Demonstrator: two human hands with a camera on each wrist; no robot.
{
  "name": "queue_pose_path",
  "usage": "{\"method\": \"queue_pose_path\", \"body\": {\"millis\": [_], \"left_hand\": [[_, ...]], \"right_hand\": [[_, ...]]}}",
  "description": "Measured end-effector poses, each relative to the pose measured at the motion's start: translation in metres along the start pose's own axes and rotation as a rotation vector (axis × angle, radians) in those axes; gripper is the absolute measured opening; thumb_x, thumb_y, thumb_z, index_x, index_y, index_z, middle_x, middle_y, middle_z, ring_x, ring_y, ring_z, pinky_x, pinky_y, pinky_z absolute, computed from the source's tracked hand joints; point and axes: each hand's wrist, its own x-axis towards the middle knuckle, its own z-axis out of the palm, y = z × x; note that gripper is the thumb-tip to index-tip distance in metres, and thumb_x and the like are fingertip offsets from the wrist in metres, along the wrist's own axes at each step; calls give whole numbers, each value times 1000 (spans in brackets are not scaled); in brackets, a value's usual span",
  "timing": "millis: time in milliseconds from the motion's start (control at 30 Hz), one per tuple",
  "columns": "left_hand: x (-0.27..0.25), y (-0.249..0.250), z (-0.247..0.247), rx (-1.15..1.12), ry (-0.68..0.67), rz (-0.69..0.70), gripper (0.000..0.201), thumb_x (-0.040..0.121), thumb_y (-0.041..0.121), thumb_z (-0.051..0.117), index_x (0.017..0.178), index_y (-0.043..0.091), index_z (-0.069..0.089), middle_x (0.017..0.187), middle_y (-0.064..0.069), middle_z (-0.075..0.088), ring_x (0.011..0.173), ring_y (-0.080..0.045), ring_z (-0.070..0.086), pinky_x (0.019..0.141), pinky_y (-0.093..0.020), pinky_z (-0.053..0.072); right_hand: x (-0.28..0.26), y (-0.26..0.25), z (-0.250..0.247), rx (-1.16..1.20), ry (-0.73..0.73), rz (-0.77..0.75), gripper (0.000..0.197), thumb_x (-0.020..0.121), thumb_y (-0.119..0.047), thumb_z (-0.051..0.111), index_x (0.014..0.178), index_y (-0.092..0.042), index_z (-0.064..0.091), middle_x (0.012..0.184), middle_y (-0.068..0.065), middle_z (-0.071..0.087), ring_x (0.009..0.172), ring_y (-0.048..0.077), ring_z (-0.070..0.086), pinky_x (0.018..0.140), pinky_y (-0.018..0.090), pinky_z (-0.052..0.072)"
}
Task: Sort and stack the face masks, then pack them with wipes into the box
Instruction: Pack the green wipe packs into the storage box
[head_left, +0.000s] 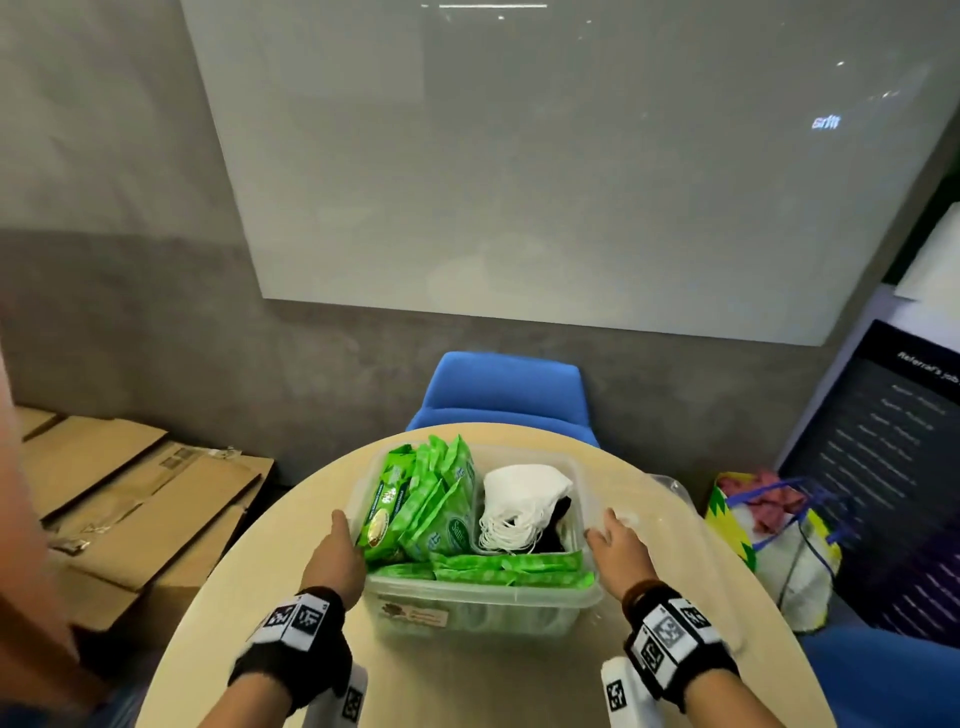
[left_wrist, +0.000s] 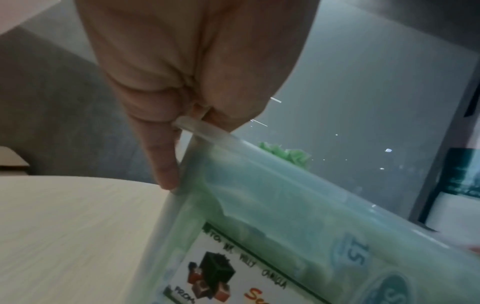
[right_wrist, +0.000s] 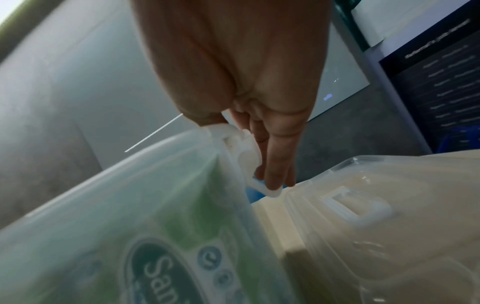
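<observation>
**Clear plastic box packed, both hands on its ends**

Clear plastic box (head_left: 483, 610) sits low centre of the head view on the round table (head_left: 218, 597), holding green wipe packs (head_left: 415, 499) at left and front, white face masks (head_left: 519, 493) with something black beside them at right. Left hand (head_left: 337, 551) grips the left rim, thumb over, fingers (left_wrist: 166, 164) down the wall. Right hand (head_left: 615, 540) holds the right rim, fingers (right_wrist: 272, 164) on the white latch (right_wrist: 246, 158).

To shift it well, I'd lift evenly and keep it level. Its lid (right_wrist: 376, 216) lies just right, in the way; a blue chair (head_left: 504, 389) stands behind.
</observation>
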Motion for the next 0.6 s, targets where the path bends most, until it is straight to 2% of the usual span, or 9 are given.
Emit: {"method": "queue_pose_path", "body": {"millis": [267,467,533,600], "left_hand": [[-19,-11,1,25,-2,32,63,98,3,37,153,3,6,129,-27,54,114,-40,54,83,-37,40],[-75,-30,8,-35,0,85,60,99,5,36,152,4,9,127,-26,54,108,-40,55,74,-33,35],[-99,-38,11,-71,0,88,59,101,8,35,153,6,8,131,-24,52,108,-38,54,76,-34,36],[-119,-49,16,-94,-16,95,59,102,10,35,154,9,8,136,-20,50,110,-36,53,76,-33,36]], "right_hand": [[-32,11,1,36,39,-13,54,99,-21,43,146,-2,27,143,20,44,129,33,45,103,34,35],[-82,35,-4,89,49,-38,54,99,-21,45,148,-10,27,132,17,55,119,29,53,97,31,40],[-101,44,-6,123,53,-64,53,98,-19,46,148,-9,28,124,18,60,110,25,57,92,29,40],[-121,53,-8,129,44,-62,55,98,-21,46,149,-10,26,100,17,64,89,22,58,78,28,41]]}}
